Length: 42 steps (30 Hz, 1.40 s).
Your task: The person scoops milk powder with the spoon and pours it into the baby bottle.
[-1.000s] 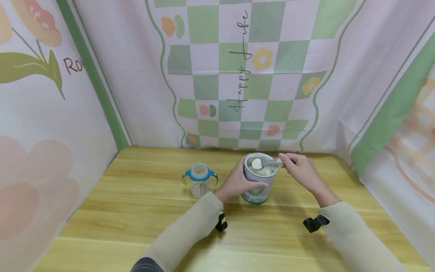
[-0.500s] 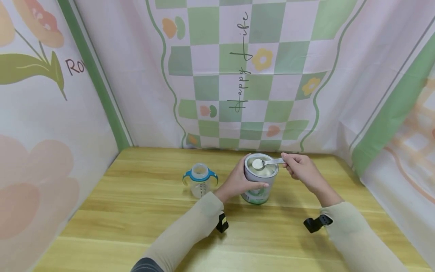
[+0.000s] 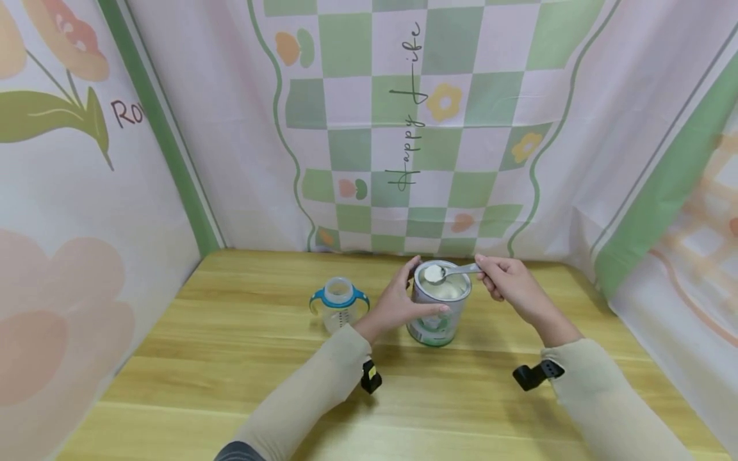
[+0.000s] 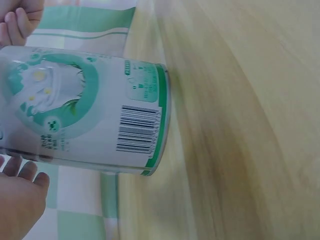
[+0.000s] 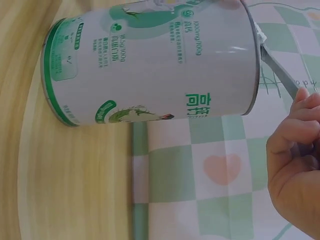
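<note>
A white and green milk powder can (image 3: 434,324) stands upright on the table, its top uncovered and pale powder inside. My left hand (image 3: 398,304) is spread around the can's left side, thumb across the front. In the left wrist view its fingers (image 4: 27,172) show a small gap from the can wall. My right hand (image 3: 515,288) pinches the handle of a metal spoon (image 3: 461,269). White powder heaps in the spoon's bowl, which is over the can's mouth. Left of the left hand, a clear baby bottle (image 3: 339,307) with blue handles stands upright and uncapped, partly behind the left forearm.
The wooden table (image 3: 230,358) extends in front and to both sides. A printed curtain (image 3: 392,147) hangs along its back edge, just behind the can. Black wrist cameras sit on both sleeves.
My left hand has loosened from the can and shifted slightly left, its fingers spreading. The spoon of powder has moved a little left and up over the can's mouth. The bottle stays put.
</note>
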### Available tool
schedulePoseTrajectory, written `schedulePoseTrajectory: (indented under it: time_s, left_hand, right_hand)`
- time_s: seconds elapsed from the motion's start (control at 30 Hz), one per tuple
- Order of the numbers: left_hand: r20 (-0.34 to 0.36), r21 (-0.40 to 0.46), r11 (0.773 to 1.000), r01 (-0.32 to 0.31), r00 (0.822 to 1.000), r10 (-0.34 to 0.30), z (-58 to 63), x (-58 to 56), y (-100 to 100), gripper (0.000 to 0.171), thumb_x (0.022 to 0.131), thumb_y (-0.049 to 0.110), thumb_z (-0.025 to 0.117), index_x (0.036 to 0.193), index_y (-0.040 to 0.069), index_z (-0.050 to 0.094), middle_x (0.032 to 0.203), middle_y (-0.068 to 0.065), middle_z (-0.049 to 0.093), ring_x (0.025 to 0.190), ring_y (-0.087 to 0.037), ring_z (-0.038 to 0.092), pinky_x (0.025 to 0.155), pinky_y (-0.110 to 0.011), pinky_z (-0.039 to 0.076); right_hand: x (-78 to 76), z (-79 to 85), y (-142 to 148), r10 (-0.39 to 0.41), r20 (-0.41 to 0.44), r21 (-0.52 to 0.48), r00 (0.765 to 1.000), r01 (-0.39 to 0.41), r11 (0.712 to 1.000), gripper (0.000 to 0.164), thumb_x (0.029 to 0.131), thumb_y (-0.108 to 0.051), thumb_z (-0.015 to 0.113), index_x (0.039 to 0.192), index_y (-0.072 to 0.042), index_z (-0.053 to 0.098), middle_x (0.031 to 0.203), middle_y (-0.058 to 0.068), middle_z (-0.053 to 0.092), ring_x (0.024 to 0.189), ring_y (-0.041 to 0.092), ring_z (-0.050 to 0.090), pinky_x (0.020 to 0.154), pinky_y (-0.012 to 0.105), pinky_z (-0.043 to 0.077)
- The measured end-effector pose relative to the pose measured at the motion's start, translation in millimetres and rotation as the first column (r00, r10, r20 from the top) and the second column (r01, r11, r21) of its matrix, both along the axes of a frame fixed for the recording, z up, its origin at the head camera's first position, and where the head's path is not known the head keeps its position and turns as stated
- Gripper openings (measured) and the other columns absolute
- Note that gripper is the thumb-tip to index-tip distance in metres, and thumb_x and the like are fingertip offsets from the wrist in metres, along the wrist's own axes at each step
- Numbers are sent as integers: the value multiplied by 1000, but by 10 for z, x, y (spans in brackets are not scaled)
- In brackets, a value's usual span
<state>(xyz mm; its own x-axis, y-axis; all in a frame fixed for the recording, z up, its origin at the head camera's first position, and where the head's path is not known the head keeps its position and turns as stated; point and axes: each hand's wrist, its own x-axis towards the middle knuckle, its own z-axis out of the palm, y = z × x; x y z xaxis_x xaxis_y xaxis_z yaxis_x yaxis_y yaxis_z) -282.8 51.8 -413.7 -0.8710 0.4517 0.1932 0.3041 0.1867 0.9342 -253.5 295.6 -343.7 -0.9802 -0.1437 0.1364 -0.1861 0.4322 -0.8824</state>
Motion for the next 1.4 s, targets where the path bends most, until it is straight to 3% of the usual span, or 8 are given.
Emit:
schedulePoseTrajectory:
  time_s: [0.17, 0.47, 0.77, 1.03, 1.2, 1.4]
  left_hand:
    - [-22, -14, 1000, -4, 1000, 4, 48, 2, -79, 107, 77, 51, 84, 160, 30, 19, 159, 6, 28, 145, -22, 30, 112, -51, 32]
    - [-91, 4, 1000, -27, 995, 27, 245, 14, -285, 97, 83, 38, 84, 159, 22, 26, 158, 7, 32, 142, -9, 31, 116, -33, 27]
    - [-98, -17, 999, -32, 995, 30, 390, 19, -469, 95, 83, 39, 84, 158, 21, 29, 156, 4, 36, 142, -17, 34, 116, -32, 27]
    - [-191, -21, 1000, -18, 981, 14, 521, 44, -694, 86, 89, 32, 79, 157, 13, 31, 157, -1, 35, 143, -13, 32, 117, -29, 23]
    - [-225, -34, 997, -71, 972, 62, 555, 45, -865, 86, 87, 34, 80, 156, 12, 33, 155, 0, 38, 141, -14, 34, 117, -35, 26]
    - [-248, -71, 986, -148, 961, 126, 510, 8, -1085, 86, 86, 36, 81, 155, 12, 36, 153, -1, 40, 140, -21, 37, 116, -49, 27]
  right_hand:
    - [-6, 42, -24, 6, -3, -18, 1000, -6, 1000, 47, 106, -42, 49, 88, 0, 58, 67, -3, 50, 54, 8, 42, 50, 23, 40]
    - [-14, 132, -112, 33, 22, -66, 999, -32, 997, 42, 107, -38, 49, 88, -2, 59, 69, -3, 50, 56, 7, 42, 52, 22, 40]
    - [-71, 185, -283, 70, 20, -90, 997, -68, 994, 46, 107, -36, 49, 88, 5, 58, 68, -3, 50, 56, 7, 43, 52, 21, 40]
    - [-126, 199, -468, 105, 31, -111, 994, -101, 989, 50, 108, -37, 47, 93, 10, 55, 68, -3, 49, 57, 6, 43, 53, 21, 41]
    - [-156, 199, -589, 129, 54, -140, 990, -121, 983, 53, 107, -39, 47, 96, 12, 55, 68, -2, 50, 57, 6, 45, 53, 20, 43]
    - [-182, 194, -740, 182, 83, -206, 980, -161, 965, 53, 108, -37, 47, 98, 15, 55, 69, 0, 53, 57, 6, 48, 52, 20, 45]
